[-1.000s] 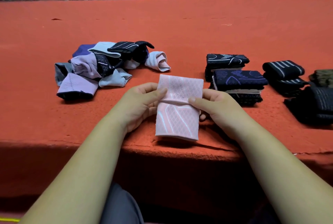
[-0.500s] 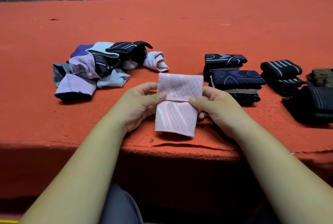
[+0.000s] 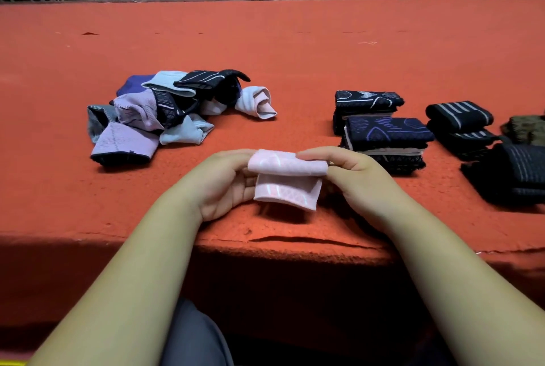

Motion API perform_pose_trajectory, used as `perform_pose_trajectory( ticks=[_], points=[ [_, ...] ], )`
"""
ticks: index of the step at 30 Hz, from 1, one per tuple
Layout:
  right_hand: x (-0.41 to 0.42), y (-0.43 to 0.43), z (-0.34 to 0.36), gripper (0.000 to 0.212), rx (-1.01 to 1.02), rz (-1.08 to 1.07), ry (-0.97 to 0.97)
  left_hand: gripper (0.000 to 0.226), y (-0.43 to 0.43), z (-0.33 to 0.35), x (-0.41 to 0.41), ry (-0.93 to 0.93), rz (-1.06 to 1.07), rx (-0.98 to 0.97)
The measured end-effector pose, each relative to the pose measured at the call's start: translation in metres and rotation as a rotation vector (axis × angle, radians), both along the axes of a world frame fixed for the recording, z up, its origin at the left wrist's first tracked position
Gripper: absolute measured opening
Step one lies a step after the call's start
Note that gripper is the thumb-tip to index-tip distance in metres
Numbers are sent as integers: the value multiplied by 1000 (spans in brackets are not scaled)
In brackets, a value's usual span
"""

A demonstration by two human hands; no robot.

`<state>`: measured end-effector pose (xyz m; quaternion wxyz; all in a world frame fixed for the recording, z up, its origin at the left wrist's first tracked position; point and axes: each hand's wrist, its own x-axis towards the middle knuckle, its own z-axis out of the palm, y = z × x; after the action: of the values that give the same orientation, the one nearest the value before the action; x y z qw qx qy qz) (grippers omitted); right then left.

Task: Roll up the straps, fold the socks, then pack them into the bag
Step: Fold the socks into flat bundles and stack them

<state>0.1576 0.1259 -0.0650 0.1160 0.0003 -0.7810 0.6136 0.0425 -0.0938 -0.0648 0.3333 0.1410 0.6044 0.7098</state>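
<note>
Pink knit sock [image 3: 287, 178] doubled over, pinched by left hand [image 3: 225, 185] and right hand [image 3: 358, 172] fingers, red felt table [image 3: 295, 50].

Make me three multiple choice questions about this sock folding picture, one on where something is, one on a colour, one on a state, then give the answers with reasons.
1. Where on the table does the loose sock pile lie?
A. Left side. B. Right side. C. Hanging off the near edge.
2. What colour is the held sock between the left hand and right hand?
A. Black. B. Pink. C. Green.
3. What state is that sock in?
A. Spread flat. B. Rolled into a ball. C. Folded over.
Answers: 1 A, the pile sits left, while the folded dark stacks sit right. 2 B, the held sock is pale pink. 3 C, its upper layer is doubled over the lower one.
</note>
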Motion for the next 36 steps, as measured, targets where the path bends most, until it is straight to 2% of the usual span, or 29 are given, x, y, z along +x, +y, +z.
perform_pose_trajectory(
  ticks=[3, 7, 9, 13, 16, 19, 21, 25, 28, 33, 36],
  points=[
    [4, 0, 3, 50, -38, -7, -49, 44, 1, -2, -1, -121, -6, 80],
    [-6, 1, 0, 58, -197, 62, -112, 39, 2, -8, -1, 33, 36, 66],
    [-13, 3, -4, 46, -299, 83, -133, 38, 2, -7, -2, 59, 53, 104],
    [-11, 3, -10, 29, -54, 19, -95, 42, 5, -2, -2, 92, 94, 176],
    [-9, 1, -11, 22, -118, -43, -49, 46, 5, -3, -2, 97, 82, 151],
    [-11, -1, -10, 18, -67, -123, -14, 46, 2, -3, 2, 140, -51, 30],
    [-11, -3, -9, 18, -30, -157, -3, 41, 3, -3, 5, 219, -54, -55],
    [-14, -10, -3, 30, 138, -177, -26, 36, 7, -3, 3, 312, 91, -92],
    [-19, -15, -2, 42, 131, -241, -26, 33, 8, -3, -1, 307, 142, -80],
    [-35, -23, -11, 36, 37, -413, -4, 33, 19, -6, -9, 284, 369, -93],
    [-49, -26, -9, 25, 180, -486, 13, 32, 27, -2, -15, 366, 488, -144]
  ],
)
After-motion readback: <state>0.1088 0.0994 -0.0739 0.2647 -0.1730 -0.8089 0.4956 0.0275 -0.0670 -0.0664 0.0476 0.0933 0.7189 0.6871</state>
